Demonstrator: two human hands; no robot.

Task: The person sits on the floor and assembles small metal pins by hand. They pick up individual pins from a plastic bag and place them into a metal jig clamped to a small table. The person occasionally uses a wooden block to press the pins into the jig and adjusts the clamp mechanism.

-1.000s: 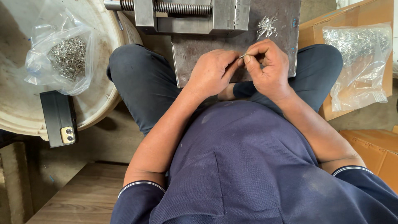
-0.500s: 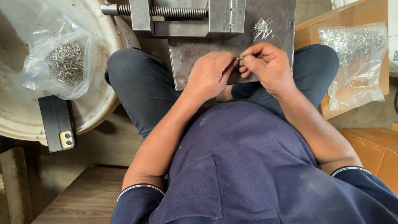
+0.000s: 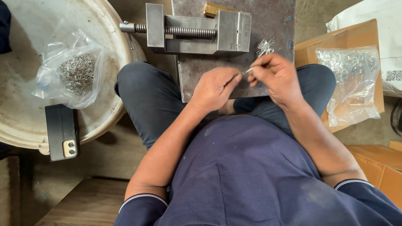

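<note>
Fingertips of our left hand and right hand meet on one small metal pin, both grips pinched shut on it, just above the steel plate. We hold it near the loose pile of pins beside the vise, likely for easy reach.

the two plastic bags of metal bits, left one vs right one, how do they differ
The left bag lies in a round white tub, near a black phone; the right bag rests on a cardboard box. The left bag's parts sit bunched in one dark clump; the right bag's are spread out and look brighter. The right bag lies closer to the right hand. Both are clear plastic holding small metal pieces.
</note>
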